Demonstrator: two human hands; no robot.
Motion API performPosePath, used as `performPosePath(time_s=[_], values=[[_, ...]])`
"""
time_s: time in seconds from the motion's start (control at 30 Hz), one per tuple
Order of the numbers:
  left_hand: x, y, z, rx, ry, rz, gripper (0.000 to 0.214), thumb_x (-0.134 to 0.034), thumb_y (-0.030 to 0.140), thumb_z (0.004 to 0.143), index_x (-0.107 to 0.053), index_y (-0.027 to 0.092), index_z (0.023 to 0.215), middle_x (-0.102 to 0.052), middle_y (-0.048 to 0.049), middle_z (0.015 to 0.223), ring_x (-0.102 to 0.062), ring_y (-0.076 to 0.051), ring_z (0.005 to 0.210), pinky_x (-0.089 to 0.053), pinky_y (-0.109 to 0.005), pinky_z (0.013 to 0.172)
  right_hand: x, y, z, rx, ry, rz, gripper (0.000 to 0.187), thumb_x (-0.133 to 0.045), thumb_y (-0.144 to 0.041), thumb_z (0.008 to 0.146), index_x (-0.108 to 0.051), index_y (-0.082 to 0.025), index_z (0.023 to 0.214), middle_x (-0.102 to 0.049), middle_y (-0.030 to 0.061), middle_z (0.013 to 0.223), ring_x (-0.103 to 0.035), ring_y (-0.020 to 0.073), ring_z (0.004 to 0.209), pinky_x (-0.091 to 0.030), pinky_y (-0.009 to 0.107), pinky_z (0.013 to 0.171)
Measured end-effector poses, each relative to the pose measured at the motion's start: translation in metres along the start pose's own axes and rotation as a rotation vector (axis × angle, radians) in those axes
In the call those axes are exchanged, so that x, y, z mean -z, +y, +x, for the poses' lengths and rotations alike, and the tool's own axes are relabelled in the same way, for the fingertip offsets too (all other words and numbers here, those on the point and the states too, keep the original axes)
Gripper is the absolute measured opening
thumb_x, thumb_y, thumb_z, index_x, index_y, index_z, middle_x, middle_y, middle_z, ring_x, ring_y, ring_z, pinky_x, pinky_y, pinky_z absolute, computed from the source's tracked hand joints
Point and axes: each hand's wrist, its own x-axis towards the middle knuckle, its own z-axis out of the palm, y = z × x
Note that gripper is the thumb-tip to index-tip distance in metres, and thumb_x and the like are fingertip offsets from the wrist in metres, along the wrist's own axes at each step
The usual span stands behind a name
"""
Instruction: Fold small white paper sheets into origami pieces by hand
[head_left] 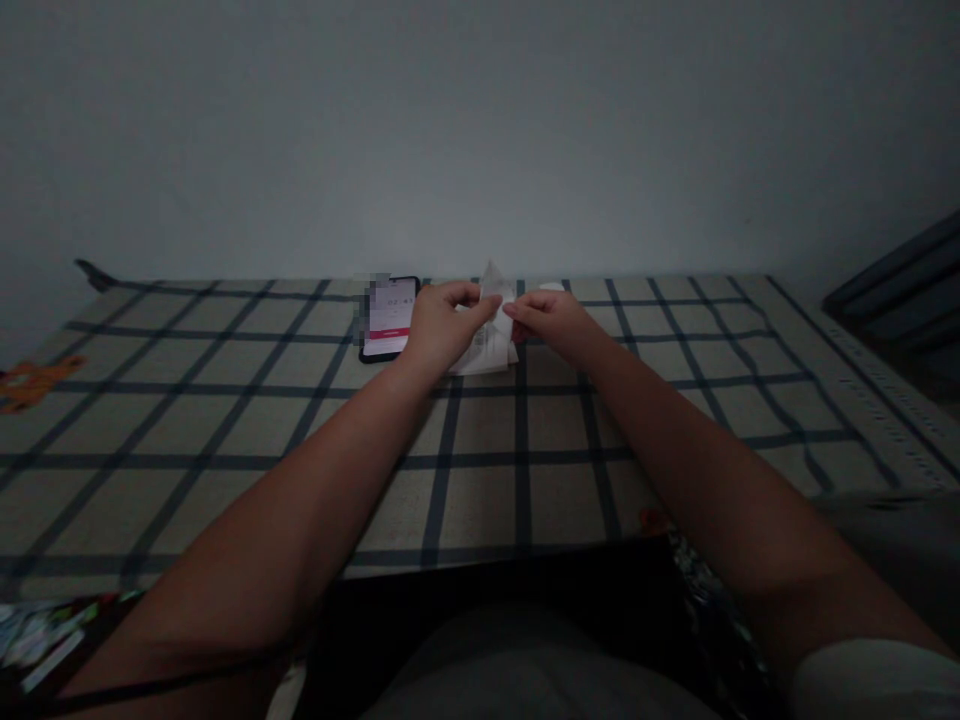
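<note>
Both my arms reach forward over a checked cloth [225, 420] with dark grid lines. My left hand [439, 325] and my right hand [551, 318] meet at a small white piece of paper [491, 345], which looks like a printed slip. Each hand pinches the paper's upper part with closed fingers, and one corner sticks up between them. The paper's lower edge rests on the cloth. A phone [390, 318] with a lit screen lies flat just left of my left hand.
A plain pale wall stands behind the cloth. An orange thing [34, 380] lies at the far left edge. Colourful packets [41, 630] sit at the lower left. A dark object [900, 280] rises at the right edge. The room is dim.
</note>
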Motion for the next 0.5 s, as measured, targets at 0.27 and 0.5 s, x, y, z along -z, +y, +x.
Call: performPosePath(time_s=[0.27, 0.5], values=[[0.0007, 0.0000, -0.0002, -0.006, 0.041, 0.033, 0.022, -0.074, 0.041, 0.082, -0.075, 0.020, 0.075, -0.075, -0.0021, 0.078, -0.067, -0.018, 0.076, -0.051, -0.030, 0.076, -0.0045, -0.0036, -0.0013, -0.068, -0.017, 0.051, 0.042, -0.078, -0.059, 0.085, -0.072, -0.017, 0.078, -0.073, 0.0027, 0.071, -0.067, 0.0128, 0.067, -0.056, 0.026, 0.068], [0.0009, 0.0034, -0.0016, 0.028, 0.086, 0.077, 0.023, -0.074, 0.042, 0.082, -0.074, 0.021, 0.076, -0.073, -0.0026, 0.078, -0.066, -0.019, 0.081, -0.050, -0.030, 0.077, -0.0048, -0.0043, -0.0012, -0.107, -0.026, 0.048, 0.033, -0.081, -0.048, 0.085, -0.074, -0.017, 0.077, -0.075, 0.0031, 0.070, -0.068, 0.0131, 0.066, -0.057, 0.026, 0.068]])
